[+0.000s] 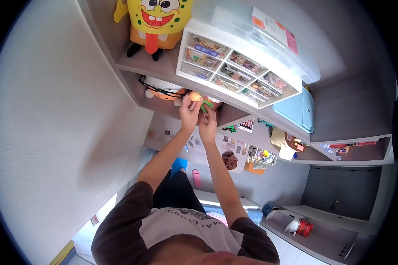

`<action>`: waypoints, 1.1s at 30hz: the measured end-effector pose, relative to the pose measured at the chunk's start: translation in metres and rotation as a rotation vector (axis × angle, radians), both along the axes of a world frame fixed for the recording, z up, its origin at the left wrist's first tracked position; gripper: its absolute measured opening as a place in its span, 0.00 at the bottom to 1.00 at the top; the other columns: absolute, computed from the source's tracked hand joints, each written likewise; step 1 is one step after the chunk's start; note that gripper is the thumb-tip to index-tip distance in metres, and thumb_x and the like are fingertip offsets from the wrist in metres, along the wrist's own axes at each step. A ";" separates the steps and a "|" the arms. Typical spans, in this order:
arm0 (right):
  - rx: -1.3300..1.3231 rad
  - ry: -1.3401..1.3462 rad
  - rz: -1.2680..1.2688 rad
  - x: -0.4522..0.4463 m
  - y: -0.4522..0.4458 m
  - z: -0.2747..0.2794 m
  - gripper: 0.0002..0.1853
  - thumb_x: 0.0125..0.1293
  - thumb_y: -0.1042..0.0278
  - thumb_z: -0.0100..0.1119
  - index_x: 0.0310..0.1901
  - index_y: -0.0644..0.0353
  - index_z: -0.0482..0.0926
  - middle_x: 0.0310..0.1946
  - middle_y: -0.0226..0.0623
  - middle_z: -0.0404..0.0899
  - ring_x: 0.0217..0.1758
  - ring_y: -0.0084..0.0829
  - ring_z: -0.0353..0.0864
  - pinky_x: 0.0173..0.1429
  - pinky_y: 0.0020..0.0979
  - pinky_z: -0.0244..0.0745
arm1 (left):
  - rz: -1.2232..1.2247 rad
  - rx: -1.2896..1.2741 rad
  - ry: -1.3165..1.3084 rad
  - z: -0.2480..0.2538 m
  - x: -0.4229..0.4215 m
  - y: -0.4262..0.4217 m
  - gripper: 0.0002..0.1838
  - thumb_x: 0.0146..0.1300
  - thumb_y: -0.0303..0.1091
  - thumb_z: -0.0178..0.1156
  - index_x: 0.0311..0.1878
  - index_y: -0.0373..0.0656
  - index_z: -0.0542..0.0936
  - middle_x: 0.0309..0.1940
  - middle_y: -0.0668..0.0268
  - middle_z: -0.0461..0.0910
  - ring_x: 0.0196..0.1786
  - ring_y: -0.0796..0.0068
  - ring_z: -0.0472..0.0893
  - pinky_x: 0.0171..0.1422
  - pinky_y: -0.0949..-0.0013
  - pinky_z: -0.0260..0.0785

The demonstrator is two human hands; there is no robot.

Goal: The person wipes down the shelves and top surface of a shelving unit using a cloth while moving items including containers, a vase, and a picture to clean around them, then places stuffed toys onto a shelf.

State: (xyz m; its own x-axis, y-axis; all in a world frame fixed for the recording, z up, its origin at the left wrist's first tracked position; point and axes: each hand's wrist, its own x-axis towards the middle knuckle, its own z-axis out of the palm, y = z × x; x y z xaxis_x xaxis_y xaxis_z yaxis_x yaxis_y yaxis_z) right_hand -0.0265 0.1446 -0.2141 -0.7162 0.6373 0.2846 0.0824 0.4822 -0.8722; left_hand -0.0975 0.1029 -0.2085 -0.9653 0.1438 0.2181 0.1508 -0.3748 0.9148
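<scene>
My left hand (189, 114) is raised in front of the lower shelf, its fingers closed around a small round peach-orange piece (195, 96). Just to the right, my right hand (208, 125) pinches a small bright green piece (206, 105). The two pieces nearly touch; whether they are joined is not clear. Behind them sits a white-and-orange plush toy (162, 89) with black glasses frames (157, 86), partly hidden by my fingers. Something pinkish and white shows behind the green piece, too covered to name.
Above my hands stands a white multi-drawer organizer (239, 73) with a clear lidded box (269, 33) on top. A yellow plush toy (161, 26) is left of it, a light blue bin (296, 110) right. Below are a desk (216, 152) with small items and a pink slipper (196, 178).
</scene>
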 end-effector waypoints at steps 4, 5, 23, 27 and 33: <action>-0.036 0.013 0.031 0.003 0.000 0.003 0.22 0.54 0.80 0.50 0.53 0.60 0.67 0.47 0.43 0.68 0.47 0.37 0.71 0.47 0.29 0.69 | -0.025 -0.039 0.000 -0.010 -0.003 -0.006 0.13 0.54 0.24 0.58 0.43 0.35 0.71 0.35 0.66 0.76 0.37 0.84 0.74 0.39 0.80 0.67; -0.066 0.026 0.037 0.003 -0.001 0.004 0.22 0.53 0.80 0.50 0.53 0.61 0.67 0.46 0.45 0.68 0.47 0.41 0.71 0.47 0.31 0.68 | -0.035 -0.053 -0.017 -0.013 -0.004 -0.008 0.14 0.53 0.25 0.59 0.43 0.34 0.71 0.34 0.65 0.77 0.37 0.83 0.75 0.40 0.79 0.68; 0.079 0.017 0.117 -0.009 0.007 0.021 0.20 0.53 0.80 0.50 0.50 0.60 0.68 0.43 0.47 0.71 0.44 0.41 0.73 0.46 0.31 0.69 | 0.015 -0.422 0.068 0.000 -0.034 -0.001 0.13 0.52 0.37 0.60 0.33 0.35 0.76 0.22 0.66 0.78 0.23 0.82 0.75 0.28 0.77 0.67; 0.048 -0.016 0.101 -0.006 0.009 0.012 0.19 0.54 0.79 0.51 0.49 0.59 0.68 0.42 0.48 0.71 0.45 0.42 0.73 0.48 0.32 0.68 | -0.071 -0.342 -0.047 -0.005 -0.033 0.000 0.14 0.51 0.38 0.61 0.34 0.36 0.76 0.21 0.66 0.77 0.23 0.82 0.74 0.28 0.76 0.66; -0.067 0.005 0.136 -0.001 0.009 0.016 0.21 0.54 0.79 0.51 0.51 0.56 0.67 0.44 0.44 0.70 0.45 0.38 0.73 0.49 0.30 0.68 | -0.055 -0.447 -0.042 0.008 -0.025 -0.006 0.17 0.50 0.42 0.63 0.34 0.37 0.76 0.19 0.67 0.76 0.22 0.82 0.72 0.27 0.77 0.64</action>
State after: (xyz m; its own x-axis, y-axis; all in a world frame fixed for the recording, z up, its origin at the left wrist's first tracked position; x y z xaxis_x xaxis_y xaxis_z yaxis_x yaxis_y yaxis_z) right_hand -0.0273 0.1537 -0.1978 -0.7958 0.5524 0.2481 0.0164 0.4292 -0.9031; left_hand -0.1223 0.0968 -0.2004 -0.9603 0.2660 0.0842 0.1014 0.0517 0.9935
